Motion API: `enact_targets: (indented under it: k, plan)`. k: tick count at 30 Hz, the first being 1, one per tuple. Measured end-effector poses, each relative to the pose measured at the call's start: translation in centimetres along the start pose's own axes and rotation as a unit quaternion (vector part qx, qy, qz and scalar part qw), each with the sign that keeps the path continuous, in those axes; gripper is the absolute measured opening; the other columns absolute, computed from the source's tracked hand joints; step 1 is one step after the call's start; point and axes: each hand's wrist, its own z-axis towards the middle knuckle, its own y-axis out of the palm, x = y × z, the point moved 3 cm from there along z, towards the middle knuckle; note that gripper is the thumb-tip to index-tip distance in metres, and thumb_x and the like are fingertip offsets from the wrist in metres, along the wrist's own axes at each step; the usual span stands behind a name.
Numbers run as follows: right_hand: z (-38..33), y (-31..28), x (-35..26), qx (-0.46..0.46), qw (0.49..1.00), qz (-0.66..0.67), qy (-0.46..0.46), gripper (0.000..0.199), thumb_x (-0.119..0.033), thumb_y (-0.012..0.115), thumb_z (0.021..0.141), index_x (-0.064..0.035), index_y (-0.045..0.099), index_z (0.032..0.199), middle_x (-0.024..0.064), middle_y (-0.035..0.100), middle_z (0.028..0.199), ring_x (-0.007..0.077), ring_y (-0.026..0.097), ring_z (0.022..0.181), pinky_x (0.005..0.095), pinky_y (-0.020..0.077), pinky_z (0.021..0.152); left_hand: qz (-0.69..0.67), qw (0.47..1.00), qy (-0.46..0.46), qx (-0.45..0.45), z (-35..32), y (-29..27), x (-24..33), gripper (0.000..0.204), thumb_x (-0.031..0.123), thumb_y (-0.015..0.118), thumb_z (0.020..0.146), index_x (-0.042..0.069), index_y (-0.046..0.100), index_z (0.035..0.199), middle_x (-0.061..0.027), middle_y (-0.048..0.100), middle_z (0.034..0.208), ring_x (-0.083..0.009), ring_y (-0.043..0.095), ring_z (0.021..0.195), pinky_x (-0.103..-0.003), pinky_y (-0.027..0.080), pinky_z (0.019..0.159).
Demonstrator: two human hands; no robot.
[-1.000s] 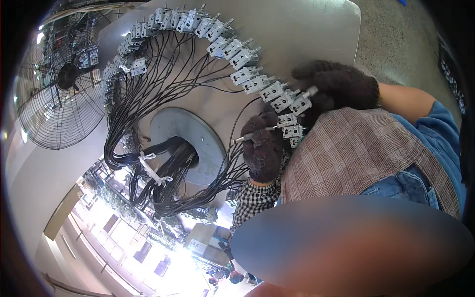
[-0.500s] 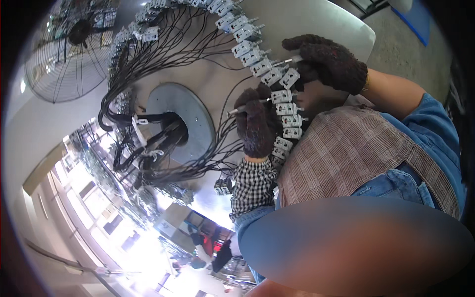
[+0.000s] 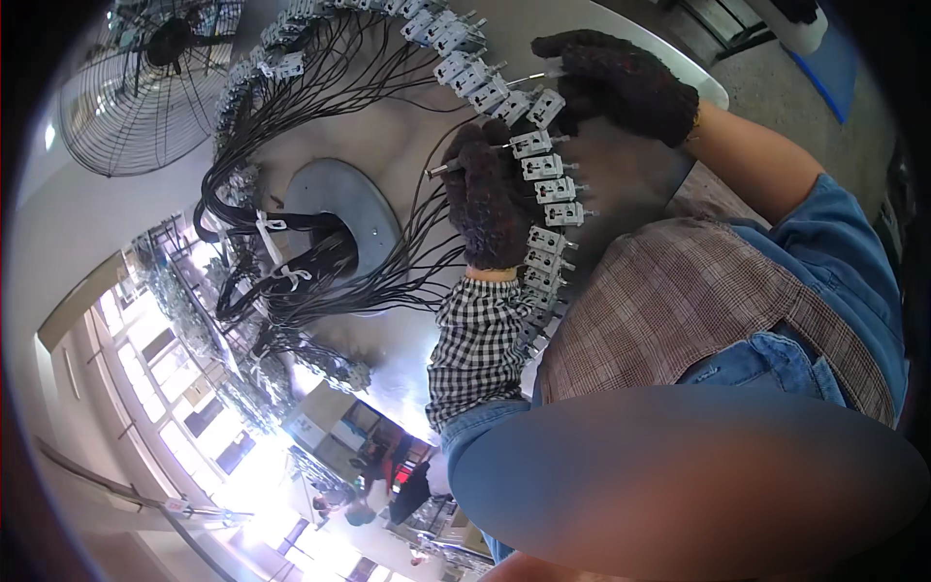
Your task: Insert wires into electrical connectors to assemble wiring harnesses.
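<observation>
Both my hands wear dark knitted gloves. My left hand point(image 3: 485, 199) is closed around a slim metal-tipped rod point(image 3: 444, 171), whose exact kind I cannot make out. It rests against the inner side of a curved row of small grey-white blocks point(image 3: 550, 167), which have cables and short pins. Beyond the row's outer side, my right hand point(image 3: 621, 85) pinches a thin screwdriver-like tool point(image 3: 529, 77). Its shaft points left, above the blocks near a slightly turned block point(image 3: 546, 108). The fingertips of my right hand are partly hidden.
Black cables point(image 3: 291, 116) fan out from a round grey hub point(image 3: 373, 209) with a dark centre hole. White ties point(image 3: 272, 223) bundle them. A wire-guarded fan point(image 3: 167, 47) stands at the upper left. Other people point(image 3: 412, 485) are in the background, lower down. A blue panel point(image 3: 826, 82) lies upper right.
The blocks and both hands now appear higher and slightly further left in the picture. Each hand keeps its grip on its slim tool.
</observation>
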Motion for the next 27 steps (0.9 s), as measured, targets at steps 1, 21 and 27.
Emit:
enact_targets:
  k: [1,21,27]
  plan:
    - [0.1,0.3,0.1,0.004,1.000,0.004,-0.010,0.040,-0.021,0.049,0.094,-0.0030,0.047,0.129,-0.0010,0.051,0.078,0.0083,0.048,0.068,0.0269,0.0464,0.067,-0.037,0.999,-0.023,-0.009,0.1,-0.5,-0.1,0.026,0.024,0.046,0.095,0.000,0.049,0.106,-0.0111,0.059,0.095,-0.0216,0.061,0.081,-0.032,0.054,0.069]
    - [-2.2,4.3,2.1,0.210,0.972,-0.071,-0.075,0.037,-0.023,0.048,0.093,-0.0010,0.051,0.123,0.0083,0.057,0.082,0.0206,0.063,0.063,0.0324,0.0505,0.054,-0.081,0.988,0.015,-0.130,-3.3,-4.4,0.6,0.030,0.022,0.050,0.094,0.005,0.044,0.118,-0.0130,0.052,0.113,-0.0301,0.058,0.100,-0.045,0.055,0.078]
    - [-2.7,4.2,3.6,0.153,0.987,-0.034,-0.039,0.034,-0.023,0.050,0.092,-0.0007,0.055,0.118,0.0112,0.061,0.097,0.0207,0.064,0.080,0.0307,0.0506,0.060,-0.145,0.987,0.025,-0.060,-2.9,-3.3,-0.1,0.033,0.024,0.050,0.094,0.006,0.041,0.121,-0.0151,0.052,0.114,-0.0307,0.059,0.098,-0.045,0.056,0.077]
